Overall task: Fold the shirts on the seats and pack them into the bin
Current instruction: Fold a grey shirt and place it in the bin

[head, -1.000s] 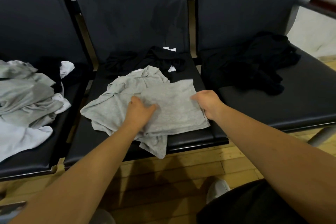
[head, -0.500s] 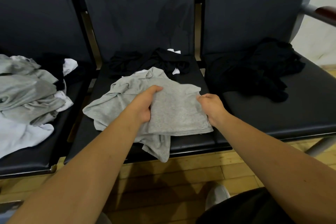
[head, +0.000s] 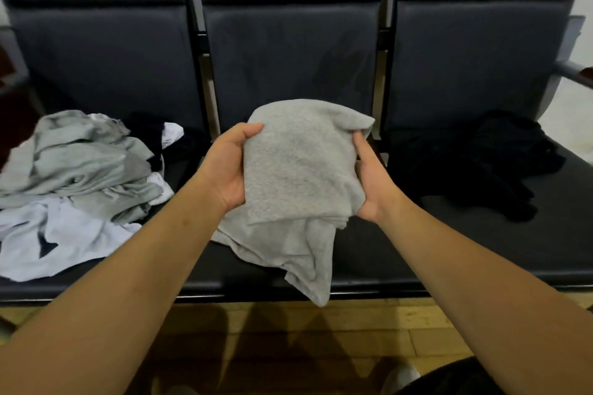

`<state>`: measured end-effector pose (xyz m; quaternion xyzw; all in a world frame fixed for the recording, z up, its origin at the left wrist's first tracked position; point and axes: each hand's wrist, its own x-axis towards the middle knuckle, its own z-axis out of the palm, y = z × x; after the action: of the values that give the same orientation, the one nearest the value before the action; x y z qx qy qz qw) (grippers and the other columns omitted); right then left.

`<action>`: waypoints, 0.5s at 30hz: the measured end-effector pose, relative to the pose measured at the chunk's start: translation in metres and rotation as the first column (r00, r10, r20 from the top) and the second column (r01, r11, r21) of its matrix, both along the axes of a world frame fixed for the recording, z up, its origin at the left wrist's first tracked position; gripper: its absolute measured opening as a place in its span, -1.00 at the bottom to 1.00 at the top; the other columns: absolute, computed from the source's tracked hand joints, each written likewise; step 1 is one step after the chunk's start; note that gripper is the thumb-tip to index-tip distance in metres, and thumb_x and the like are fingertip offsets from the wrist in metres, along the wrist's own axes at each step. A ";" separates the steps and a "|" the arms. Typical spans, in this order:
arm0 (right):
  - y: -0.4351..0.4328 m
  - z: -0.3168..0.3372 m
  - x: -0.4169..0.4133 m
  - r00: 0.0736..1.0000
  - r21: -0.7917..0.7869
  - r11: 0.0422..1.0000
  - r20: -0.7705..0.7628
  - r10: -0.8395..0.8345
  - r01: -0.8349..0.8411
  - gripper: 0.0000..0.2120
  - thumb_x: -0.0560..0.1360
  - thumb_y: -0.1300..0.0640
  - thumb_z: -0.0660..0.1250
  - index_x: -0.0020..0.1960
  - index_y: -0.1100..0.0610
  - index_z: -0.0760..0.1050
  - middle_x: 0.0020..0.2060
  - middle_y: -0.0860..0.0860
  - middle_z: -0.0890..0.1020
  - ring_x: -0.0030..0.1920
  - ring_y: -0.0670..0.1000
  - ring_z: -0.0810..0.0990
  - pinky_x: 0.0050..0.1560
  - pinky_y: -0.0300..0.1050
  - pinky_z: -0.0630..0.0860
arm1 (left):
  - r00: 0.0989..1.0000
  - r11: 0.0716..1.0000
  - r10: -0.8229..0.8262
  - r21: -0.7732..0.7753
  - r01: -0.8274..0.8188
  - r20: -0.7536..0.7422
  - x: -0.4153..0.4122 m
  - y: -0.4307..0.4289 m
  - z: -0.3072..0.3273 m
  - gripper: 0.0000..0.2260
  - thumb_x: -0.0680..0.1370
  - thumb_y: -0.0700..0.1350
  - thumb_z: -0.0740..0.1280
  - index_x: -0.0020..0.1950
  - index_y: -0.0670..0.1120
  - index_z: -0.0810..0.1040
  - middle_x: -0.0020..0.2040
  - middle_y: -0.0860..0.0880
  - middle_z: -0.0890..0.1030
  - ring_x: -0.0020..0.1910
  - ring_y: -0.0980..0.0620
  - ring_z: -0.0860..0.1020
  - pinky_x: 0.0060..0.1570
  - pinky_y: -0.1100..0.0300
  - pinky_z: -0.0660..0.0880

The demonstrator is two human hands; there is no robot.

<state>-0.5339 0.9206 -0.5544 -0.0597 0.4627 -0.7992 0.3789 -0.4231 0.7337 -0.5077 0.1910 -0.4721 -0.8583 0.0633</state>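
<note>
Clasped between the left hand (head: 229, 167) and right hand (head: 372, 183), a half-folded grey shirt (head: 298, 170) is held above the middle seat (head: 378, 253), its loose end trailing down. Folding seems unfinished; tucking that tail in is called for next. No bin is seen.

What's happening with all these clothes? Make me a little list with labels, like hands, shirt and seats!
left hand: grips the grey shirt's left side
right hand: grips its right side
grey shirt: bunched, held up over the middle seat, tail hanging low
left seat: heap of grey and white clothes
right seat: black clothes, unfolded
bin: not in view
</note>
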 end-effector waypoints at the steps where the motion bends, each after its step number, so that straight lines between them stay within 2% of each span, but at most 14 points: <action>1: -0.009 0.007 0.002 0.999 0.007 0.999 -0.005 0.044 -0.044 -0.36 0.53 -0.38 0.24 0.35 0.07 0.57 0.24 0.17 0.65 0.24 0.20 0.63 0.32 0.21 0.50 | 1.000 1.000 0.005 -0.016 -0.004 0.006 0.008 -0.011 0.004 -0.64 0.60 -0.06 0.26 0.34 -0.17 0.57 0.20 -0.19 0.67 0.10 -0.19 0.68 -0.04 -0.10 0.64; 5: -0.058 0.025 0.015 0.980 0.096 0.982 -0.098 0.174 -0.165 -0.49 0.57 -0.20 0.32 0.37 0.10 0.55 0.26 0.15 0.64 0.26 0.17 0.62 0.35 0.17 0.49 | 0.998 0.993 0.064 -0.100 -0.062 0.014 0.049 -0.061 0.012 -0.67 0.59 0.00 0.29 0.27 -0.13 0.61 0.14 -0.14 0.70 0.04 -0.14 0.70 -0.01 -0.05 0.62; 8: -0.107 0.034 0.032 0.972 0.163 0.979 -0.180 0.150 -0.121 -0.62 0.56 -0.03 0.40 0.28 0.16 0.60 0.17 0.13 0.69 0.19 0.15 0.67 0.27 0.18 0.55 | 0.988 0.977 0.152 -0.156 -0.147 0.022 0.089 -0.097 0.013 -0.65 0.58 0.08 0.32 0.26 -0.09 0.62 0.12 -0.11 0.70 0.02 -0.11 0.70 0.01 -0.03 0.59; 12: -0.183 0.039 0.073 0.932 0.216 0.958 -0.268 0.242 -0.187 -0.60 0.53 0.01 0.46 0.31 0.16 0.57 0.13 0.13 0.70 0.14 0.19 0.68 0.18 0.23 0.59 | 0.952 0.943 0.306 -0.138 -0.303 -0.002 0.147 -0.142 0.005 -0.65 0.58 0.05 0.35 0.29 -0.08 0.61 0.19 -0.12 0.69 0.11 -0.10 0.69 0.10 -0.05 0.57; 15: -0.241 0.032 0.111 0.879 0.160 0.942 -0.340 0.334 -0.296 -0.38 0.49 0.12 0.51 0.48 -0.08 0.37 0.22 0.07 0.63 0.15 0.16 0.68 0.16 0.26 0.60 | 0.894 0.884 0.447 -0.144 -0.444 -0.011 0.192 -0.175 -0.006 -0.67 0.58 0.03 0.36 0.30 -0.07 0.60 0.17 -0.11 0.70 0.14 -0.12 0.68 0.10 -0.08 0.56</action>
<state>-0.4224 0.6797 -0.5225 -0.2606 0.5494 -0.6769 0.4147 -0.2309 0.5592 -0.5134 0.2988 -0.4765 -0.7826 0.2668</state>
